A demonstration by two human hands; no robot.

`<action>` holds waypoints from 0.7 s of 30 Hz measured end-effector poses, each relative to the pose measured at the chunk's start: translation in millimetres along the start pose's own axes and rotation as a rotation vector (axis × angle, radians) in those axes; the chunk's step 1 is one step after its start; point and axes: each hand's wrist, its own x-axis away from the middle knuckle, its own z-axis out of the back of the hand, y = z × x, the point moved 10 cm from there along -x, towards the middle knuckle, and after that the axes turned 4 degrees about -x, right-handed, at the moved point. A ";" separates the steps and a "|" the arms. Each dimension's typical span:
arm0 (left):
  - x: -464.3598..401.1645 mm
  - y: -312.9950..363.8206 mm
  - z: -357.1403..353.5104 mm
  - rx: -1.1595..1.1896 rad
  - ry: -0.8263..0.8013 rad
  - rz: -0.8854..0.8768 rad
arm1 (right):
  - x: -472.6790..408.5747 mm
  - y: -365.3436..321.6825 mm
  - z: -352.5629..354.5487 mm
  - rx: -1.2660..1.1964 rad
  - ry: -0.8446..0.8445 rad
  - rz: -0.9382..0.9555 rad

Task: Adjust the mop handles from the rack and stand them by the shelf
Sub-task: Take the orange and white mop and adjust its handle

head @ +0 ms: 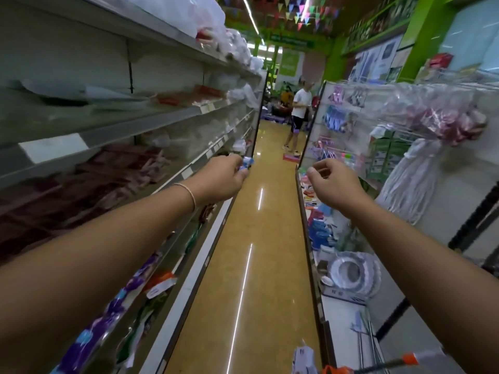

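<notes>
I had both arms stretched down the aisle, neither on a mop. My left hand (pixel 224 176) was pinched shut on a small blue-and-white packet (pixel 248 162), held out by the edge of the left shelving (pixel 172 117), probably to put it back or get it out of the way. My right hand (pixel 330 182) hung in the air with the fingers loosely curled and apart, gripping nothing, ready for the next reach.

The task's things sat low and to my right. A mop handle (pixel 383 364) with orange collars lay nearly level across the bottom of the view, not yet stood up. A white string mop head (pixel 410 179) hung from the wire rack (pixel 399 133) beside my right forearm, its strands dangling free. I judged the standing step barely begun, since that handle was nowhere near upright.
</notes>
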 end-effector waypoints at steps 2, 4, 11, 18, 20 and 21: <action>-23.8 -2.1 -17.6 0.019 -0.017 -0.004 | -20.2 10.8 -5.5 0.011 0.001 0.005; -48.5 -4.0 -36.0 0.024 -0.031 -0.012 | -36.4 24.2 -13.0 0.020 0.002 -0.008; -132.2 0.2 -110.4 0.053 -0.081 -0.090 | -85.3 71.1 -37.1 0.063 0.024 -0.069; -232.4 18.5 -164.0 0.078 -0.139 -0.221 | -140.4 123.6 -22.3 0.113 0.154 -0.215; -264.1 27.1 -177.3 0.083 -0.163 -0.253 | -154.4 141.9 -9.7 0.130 0.200 -0.277; -278.8 31.5 -186.6 0.089 -0.181 -0.269 | -158.7 151.9 -2.9 0.132 0.235 -0.311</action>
